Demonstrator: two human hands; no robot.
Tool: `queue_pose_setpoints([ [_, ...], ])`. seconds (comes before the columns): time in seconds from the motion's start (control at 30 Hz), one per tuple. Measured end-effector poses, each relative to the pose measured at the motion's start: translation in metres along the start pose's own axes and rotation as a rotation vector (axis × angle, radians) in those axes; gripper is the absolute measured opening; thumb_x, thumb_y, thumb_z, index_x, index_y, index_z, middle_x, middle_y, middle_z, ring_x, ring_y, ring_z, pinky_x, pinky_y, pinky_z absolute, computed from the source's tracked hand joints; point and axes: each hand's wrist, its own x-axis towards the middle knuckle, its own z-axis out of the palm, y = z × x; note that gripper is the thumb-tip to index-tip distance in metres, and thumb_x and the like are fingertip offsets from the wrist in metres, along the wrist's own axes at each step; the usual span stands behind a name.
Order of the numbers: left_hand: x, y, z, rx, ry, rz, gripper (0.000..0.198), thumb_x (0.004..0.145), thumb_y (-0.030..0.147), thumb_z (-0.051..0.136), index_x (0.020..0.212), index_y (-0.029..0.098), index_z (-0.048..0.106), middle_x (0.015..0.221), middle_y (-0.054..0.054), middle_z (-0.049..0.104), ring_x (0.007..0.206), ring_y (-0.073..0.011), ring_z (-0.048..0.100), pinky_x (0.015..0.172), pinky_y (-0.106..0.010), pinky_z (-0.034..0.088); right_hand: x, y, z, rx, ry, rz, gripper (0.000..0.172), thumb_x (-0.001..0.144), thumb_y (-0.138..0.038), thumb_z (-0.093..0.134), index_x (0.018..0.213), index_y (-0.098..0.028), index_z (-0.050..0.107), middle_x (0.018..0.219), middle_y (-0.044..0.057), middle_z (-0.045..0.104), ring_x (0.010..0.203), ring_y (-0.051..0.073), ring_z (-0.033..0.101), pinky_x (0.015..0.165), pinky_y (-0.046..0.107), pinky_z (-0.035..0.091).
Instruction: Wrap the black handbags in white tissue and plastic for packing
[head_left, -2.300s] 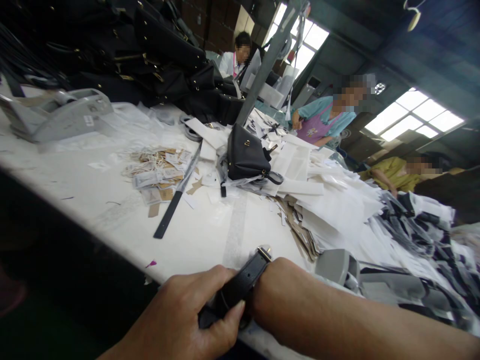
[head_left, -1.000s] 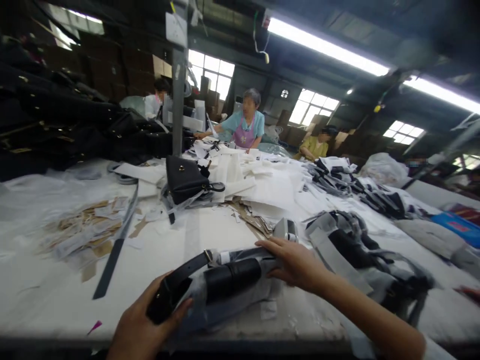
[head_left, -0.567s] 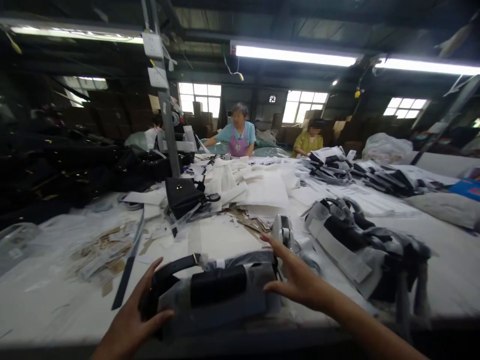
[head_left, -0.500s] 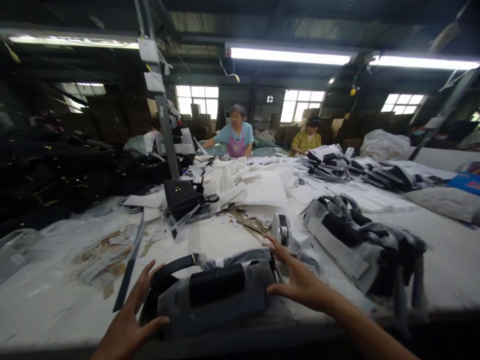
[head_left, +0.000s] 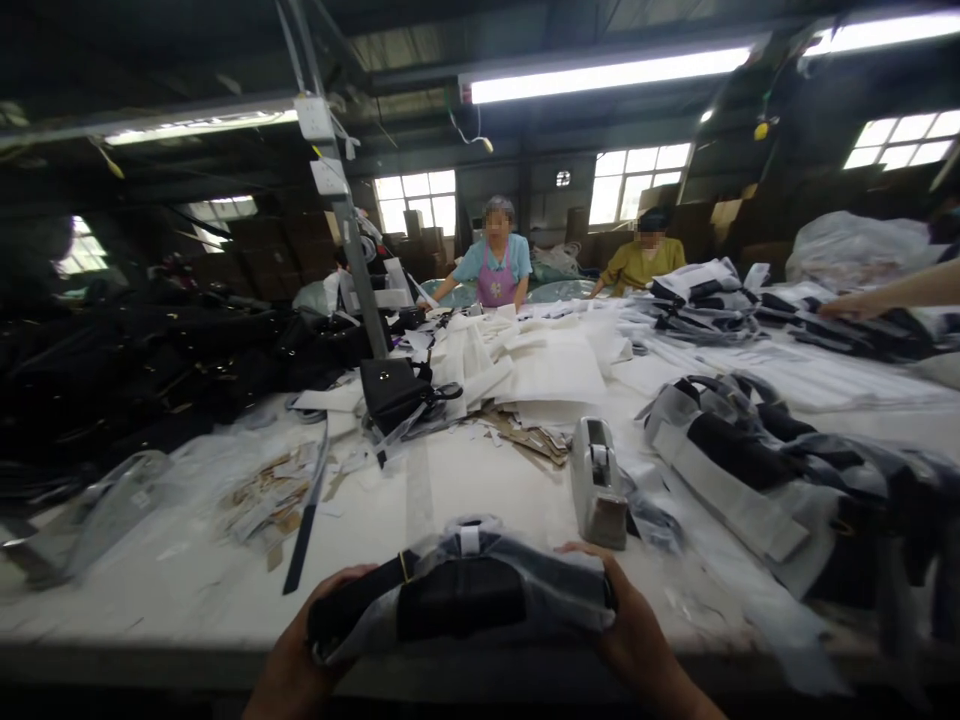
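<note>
A black handbag (head_left: 461,598), partly covered in translucent wrapping, is held between my two hands at the table's near edge. My left hand (head_left: 311,635) grips its left end, where a dark strap with a gold-coloured fitting shows. Around the right end my right hand (head_left: 630,620) is closed, its fingers on the wrapping. A small white band sits at the top middle of the bag. Just beyond my right hand stands a grey tape dispenser (head_left: 598,485). Parts of both hands' fingers are hidden by the bag.
Wrapped black bags (head_left: 735,460) lie to the right. White sheets (head_left: 555,365), cardboard scraps (head_left: 262,505) and a small black bag (head_left: 397,392) cover the table's middle. Dark bags (head_left: 150,350) pile up at left. Two people stand opposite; another person's arm (head_left: 900,292) reaches in from the right.
My hands have closed on the bag's two ends from an open position beside it. The view has shifted, and another person's arm has come in at the right.
</note>
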Motion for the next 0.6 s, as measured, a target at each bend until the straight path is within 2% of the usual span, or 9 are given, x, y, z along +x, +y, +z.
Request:
queue_pose_setpoints([
  [0.07,0.000,0.007,-0.011,0.044,-0.098,-0.032,0.068,0.066,0.067,0.072,0.121,0.029,0.063,0.131,-0.007,0.065,0.125,-0.0344,0.055,0.109,-0.046,0.043,0.000,0.003,0.000,-0.015,0.006,0.013,0.037,0.077,-0.027,0.062,0.114,-0.025,0.057,0.112,0.006,0.071,0.101,0.024,0.070,0.087,0.032,0.057],
  [0.17,0.008,0.019,-0.040,0.034,-0.366,-0.078,0.089,0.068,0.074,0.064,0.145,0.037,0.038,0.150,-0.003,0.046,0.137,-0.0326,0.042,0.114,-0.049,0.033,0.001,0.010,0.003,-0.021,0.016,0.038,0.039,0.076,-0.031,0.065,0.114,-0.025,0.058,0.111,0.005,0.072,0.097,0.025,0.072,0.083,0.030,0.058],
  [0.2,0.012,0.024,-0.050,-0.002,-0.454,-0.090,0.093,0.070,0.078,0.058,0.149,0.038,0.030,0.152,-0.003,0.044,0.138,-0.0319,0.041,0.114,-0.049,0.032,0.001,0.014,0.004,-0.020,0.023,0.048,0.039,0.076,-0.032,0.065,0.113,-0.025,0.058,0.110,0.004,0.073,0.096,0.025,0.072,0.082,0.030,0.059],
  [0.23,0.017,0.030,-0.058,-0.043,-0.491,-0.104,0.092,0.073,0.081,0.050,0.150,0.036,0.029,0.151,-0.005,0.045,0.139,-0.0315,0.040,0.114,-0.049,0.031,0.001,0.018,0.005,-0.018,0.024,0.060,0.040,0.075,-0.033,0.066,0.114,-0.025,0.059,0.109,0.004,0.074,0.095,0.025,0.072,0.081,0.030,0.059],
  [0.3,0.029,0.046,-0.068,-0.054,-0.482,-0.168,0.077,0.085,0.078,0.026,0.145,0.032,0.041,0.147,-0.005,0.050,0.138,-0.0282,0.042,0.115,-0.048,0.029,0.002,0.026,0.007,-0.022,0.028,0.098,0.044,0.073,-0.036,0.068,0.115,-0.025,0.058,0.106,0.004,0.075,0.093,0.025,0.073,0.080,0.030,0.060],
  [0.33,0.035,0.055,-0.070,-0.015,-0.472,-0.174,0.072,0.089,0.073,0.022,0.140,0.030,0.050,0.144,-0.006,0.053,0.137,-0.0270,0.044,0.116,-0.047,0.028,0.004,0.030,0.007,-0.029,0.029,0.119,0.047,0.073,-0.038,0.068,0.116,-0.024,0.057,0.105,0.004,0.075,0.091,0.026,0.073,0.079,0.030,0.060],
  [0.4,0.048,0.072,-0.066,0.088,-0.506,-0.090,0.061,0.092,0.066,0.034,0.132,0.028,0.058,0.140,-0.006,0.057,0.133,-0.0268,0.049,0.116,-0.045,0.030,0.011,0.035,0.006,-0.044,0.002,0.142,0.052,0.073,-0.043,0.070,0.118,-0.023,0.056,0.102,0.005,0.076,0.089,0.027,0.074,0.076,0.031,0.060],
  [0.5,0.062,0.088,-0.054,0.189,-0.476,-0.021,0.049,0.085,0.051,0.061,0.128,0.028,0.062,0.129,-0.005,0.066,0.119,-0.0273,0.060,0.106,-0.040,0.043,0.037,0.036,0.002,-0.054,-0.056,0.110,0.052,0.072,-0.046,0.071,0.117,-0.023,0.058,0.100,0.004,0.076,0.089,0.027,0.074,0.074,0.030,0.060],
  [0.6,0.067,0.090,-0.038,0.123,-0.430,-0.032,0.042,0.082,0.045,0.067,0.120,0.025,0.068,0.116,-0.004,0.072,0.107,-0.0253,0.066,0.095,-0.034,0.051,0.076,0.034,-0.003,-0.063,-0.068,0.052,0.050,0.077,-0.047,0.067,0.120,-0.023,0.058,0.108,0.005,0.074,0.097,0.028,0.071,0.084,0.034,0.058],
])
